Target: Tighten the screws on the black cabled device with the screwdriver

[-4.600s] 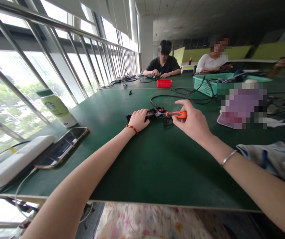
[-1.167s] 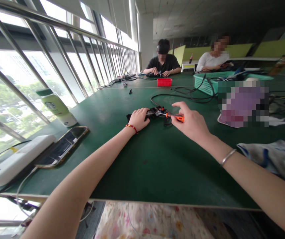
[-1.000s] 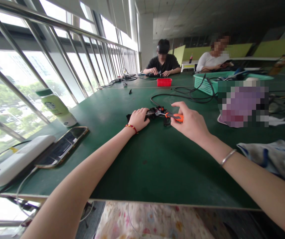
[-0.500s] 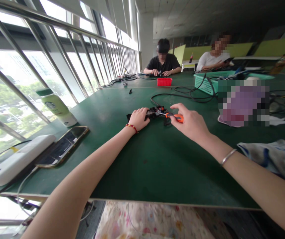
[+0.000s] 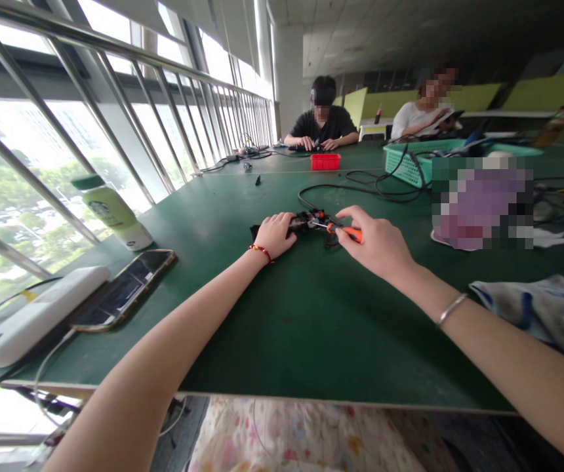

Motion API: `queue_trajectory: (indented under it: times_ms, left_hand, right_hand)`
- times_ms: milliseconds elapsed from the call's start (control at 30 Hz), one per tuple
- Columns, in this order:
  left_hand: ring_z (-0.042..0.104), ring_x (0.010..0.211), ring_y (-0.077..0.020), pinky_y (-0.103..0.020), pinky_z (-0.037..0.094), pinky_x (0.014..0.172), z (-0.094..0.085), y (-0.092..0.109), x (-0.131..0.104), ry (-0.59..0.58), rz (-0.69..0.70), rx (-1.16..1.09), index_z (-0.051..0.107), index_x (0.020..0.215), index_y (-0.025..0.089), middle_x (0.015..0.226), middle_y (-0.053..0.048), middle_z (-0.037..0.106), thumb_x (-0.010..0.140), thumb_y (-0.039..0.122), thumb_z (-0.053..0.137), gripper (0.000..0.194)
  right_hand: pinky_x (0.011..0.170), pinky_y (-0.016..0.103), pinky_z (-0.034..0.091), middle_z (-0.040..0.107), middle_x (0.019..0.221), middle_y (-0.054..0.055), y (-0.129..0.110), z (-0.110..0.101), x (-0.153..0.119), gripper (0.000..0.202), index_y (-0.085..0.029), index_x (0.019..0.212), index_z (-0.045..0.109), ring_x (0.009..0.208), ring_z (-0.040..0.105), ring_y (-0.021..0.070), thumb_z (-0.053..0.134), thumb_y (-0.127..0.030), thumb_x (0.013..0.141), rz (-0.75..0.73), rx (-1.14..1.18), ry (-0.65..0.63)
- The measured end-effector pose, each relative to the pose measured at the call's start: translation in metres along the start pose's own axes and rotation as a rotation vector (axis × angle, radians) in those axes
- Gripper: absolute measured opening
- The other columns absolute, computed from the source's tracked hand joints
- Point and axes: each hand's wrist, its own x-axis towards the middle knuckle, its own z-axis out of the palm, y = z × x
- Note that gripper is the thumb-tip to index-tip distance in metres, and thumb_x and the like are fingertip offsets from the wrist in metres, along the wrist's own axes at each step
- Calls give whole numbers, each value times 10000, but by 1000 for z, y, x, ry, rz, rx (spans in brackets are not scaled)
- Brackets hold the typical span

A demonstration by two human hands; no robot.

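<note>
My left hand [image 5: 275, 235] is closed over a long black device [image 5: 303, 221] and presses it to the green table [image 5: 282, 341]. Part of the device is hidden under my fingers, and small red parts show at its right end. My right hand [image 5: 380, 241] grips a screwdriver [image 5: 353, 233] by its orange and black handle. The metal shaft points left, and its tip is at the exposed part of the device; whether it sits in a screw is too small to tell.
Leftward are a bottle [image 5: 112, 213], a phone [image 5: 127, 292] and a white power strip [image 5: 39, 318]. A red tray [image 5: 325, 162], a green basket [image 5: 404, 167] and black cables [image 5: 361, 190] lie beyond my hands. A cloth [image 5: 542, 305] lies right. Two people [image 5: 334, 124] sit opposite.
My right hand has shifted very slightly on the screwdriver handle, while my left hand and the device stay put. The far-right person's hand has lifted toward a dark tablet-like object.
</note>
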Motion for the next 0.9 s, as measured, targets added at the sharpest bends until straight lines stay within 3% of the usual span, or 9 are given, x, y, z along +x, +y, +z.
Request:
queue_trajectory:
  times_ms: [433, 733, 900]
  left_hand:
    - [558, 1081, -256, -376, 400, 948, -3, 2, 0, -19, -19, -7, 496, 1231, 171, 1178, -93, 611, 820, 268, 469, 424]
    - [563, 1070, -255, -374, 405, 940, -1, 0, -1, -5, -3, 0, 502, 1229, 157, 1176, -91, 615, 820, 274, 462, 427]
    - [561, 1075, -258, -378, 404, 941, -1, 0, 0, -10, -2, 2, 501, 1227, 158, 1173, -91, 617, 817, 274, 467, 427]
  right_hand:
    - [532, 250, 368, 678, 901, 30, 0, 0, -2, 366, -241, 1122, 545, 683, 616, 187, 532, -269, 757, -71, 26, 79]
    - [492, 259, 300, 671, 729, 25, -3, -2, 0, 318, -231, 1104, 566, 622, 607, 208, 419, -397, 876, 11, -8, -9]
    - [500, 259, 341, 677, 815, 36, -2, -1, -1, 383, -210, 1172, 522, 636, 607, 198, 491, -318, 805, -31, 13, 80]
